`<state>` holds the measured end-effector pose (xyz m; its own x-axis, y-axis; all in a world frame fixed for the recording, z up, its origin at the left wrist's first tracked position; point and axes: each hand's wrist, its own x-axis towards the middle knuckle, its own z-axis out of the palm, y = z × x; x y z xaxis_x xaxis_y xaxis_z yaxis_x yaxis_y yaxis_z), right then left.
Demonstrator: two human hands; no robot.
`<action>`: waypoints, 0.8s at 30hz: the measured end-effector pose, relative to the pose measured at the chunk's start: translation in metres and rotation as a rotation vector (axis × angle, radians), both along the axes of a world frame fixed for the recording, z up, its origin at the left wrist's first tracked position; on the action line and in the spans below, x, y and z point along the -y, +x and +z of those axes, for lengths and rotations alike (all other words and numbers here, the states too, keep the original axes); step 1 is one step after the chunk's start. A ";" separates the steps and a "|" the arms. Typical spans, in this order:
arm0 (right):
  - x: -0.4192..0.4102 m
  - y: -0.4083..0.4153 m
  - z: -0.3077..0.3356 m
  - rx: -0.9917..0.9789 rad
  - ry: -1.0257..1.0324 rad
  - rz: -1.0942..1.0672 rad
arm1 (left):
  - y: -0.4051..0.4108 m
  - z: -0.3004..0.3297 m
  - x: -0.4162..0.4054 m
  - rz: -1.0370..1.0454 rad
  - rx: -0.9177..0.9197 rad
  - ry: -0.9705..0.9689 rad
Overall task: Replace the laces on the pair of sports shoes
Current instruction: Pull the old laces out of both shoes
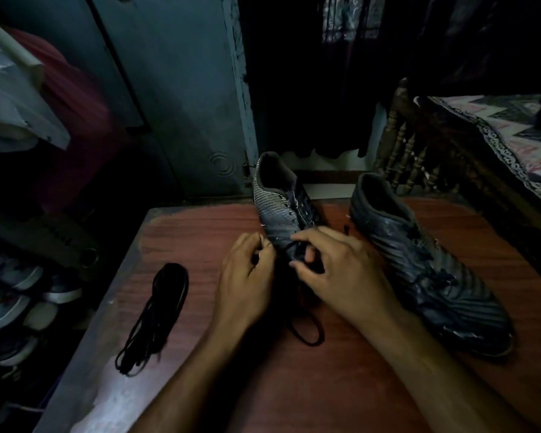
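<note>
Two dark sports shoes stand on a reddish wooden table (200, 232). The left shoe (281, 201), with pale striped sides, points toward me; its toe is hidden behind my hands. My left hand (247, 276) and my right hand (338, 270) both have curled fingers pinching a black lace (306, 332) at the shoe's lower eyelets, and a loop of it trails onto the table below. The right shoe (425, 264) lies laced beside my right forearm. A bundle of black laces (156, 314) lies loose on the table to the left.
A rack of several shoes (16, 295) sits low at the left, beside the table edge. A blue door (181, 98) stands behind. A wooden bed frame (419, 145) with a patterned cover is at the right. The room is dim.
</note>
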<state>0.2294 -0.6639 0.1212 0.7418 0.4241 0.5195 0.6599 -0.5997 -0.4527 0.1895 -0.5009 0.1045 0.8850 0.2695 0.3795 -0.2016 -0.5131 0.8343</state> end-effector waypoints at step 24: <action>0.010 0.009 0.000 -0.310 0.336 0.216 | 0.001 0.001 -0.005 -0.093 0.006 0.187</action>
